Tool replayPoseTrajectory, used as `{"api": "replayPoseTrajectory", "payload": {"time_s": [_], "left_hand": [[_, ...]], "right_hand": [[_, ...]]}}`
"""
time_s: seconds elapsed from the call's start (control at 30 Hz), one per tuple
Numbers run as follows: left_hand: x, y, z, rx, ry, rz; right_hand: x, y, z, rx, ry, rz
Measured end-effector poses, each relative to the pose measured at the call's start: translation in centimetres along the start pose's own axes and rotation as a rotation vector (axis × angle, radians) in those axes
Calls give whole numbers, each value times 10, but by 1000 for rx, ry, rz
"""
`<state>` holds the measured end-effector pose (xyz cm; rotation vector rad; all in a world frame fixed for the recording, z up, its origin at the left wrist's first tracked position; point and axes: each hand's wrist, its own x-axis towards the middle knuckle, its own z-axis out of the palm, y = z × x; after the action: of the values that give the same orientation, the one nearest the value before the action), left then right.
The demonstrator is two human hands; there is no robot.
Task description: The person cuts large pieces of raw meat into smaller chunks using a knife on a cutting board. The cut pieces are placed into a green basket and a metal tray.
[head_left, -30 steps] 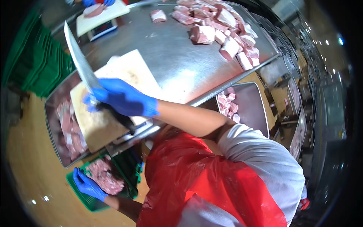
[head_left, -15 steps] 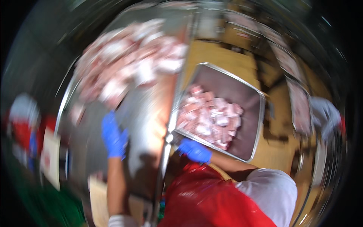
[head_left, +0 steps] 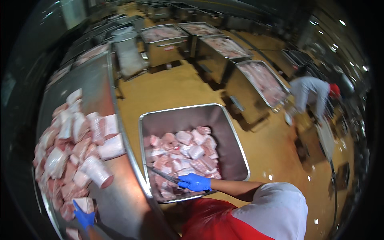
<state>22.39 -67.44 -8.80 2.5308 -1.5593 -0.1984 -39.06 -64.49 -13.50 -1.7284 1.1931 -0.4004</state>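
Observation:
On the metal table at left, my left hand (head_left: 84,217), in a blue glove, has its fingers spread against the near side of a pale meat piece (head_left: 85,205). A large heap of pink and white meat pieces (head_left: 66,148) lies just beyond it. My right hand (head_left: 195,182), also blue-gloved, is closed round the end of a long, thin dark tool that looks like a knife (head_left: 162,173). It extends leftward over the near part of a metal bin (head_left: 230,138). Cut meat chunks (head_left: 186,154) cover much of the bin's bottom.
The metal table (head_left: 120,188) ends in a raised rim beside the bin. Several meat-filled metal bins (head_left: 262,82) stand on the yellow floor (head_left: 160,88) ahead. A whitish upright container (head_left: 129,52) is near the table's far end. A co-worker (head_left: 314,94) bends over at right.
The view has swung right and steadied, so the bin sits nearer the middle. My right hand is now over the bin's near edge with the knife showing. My left hand now touches a meat piece.

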Motion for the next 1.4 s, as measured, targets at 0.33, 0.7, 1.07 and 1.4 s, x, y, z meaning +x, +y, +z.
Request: {"api": "replayPoseTrajectory", "payload": {"time_s": [0.33,0.7,1.07,1.4], "left_hand": [[-171,-130,122,-2409,-98,-394],[-327,55,53,-2835,285,-340],[-627,74,-33,-2051,689,-52],[-797,-25,-102,-759,901,-270]], "right_hand": [[93,-58,95,428,-266,-12],[88,-189,153,678,-564,-169],[-113,-281,233,769,-1312,19],[-240,-364,426,749,-1500,153]]}}
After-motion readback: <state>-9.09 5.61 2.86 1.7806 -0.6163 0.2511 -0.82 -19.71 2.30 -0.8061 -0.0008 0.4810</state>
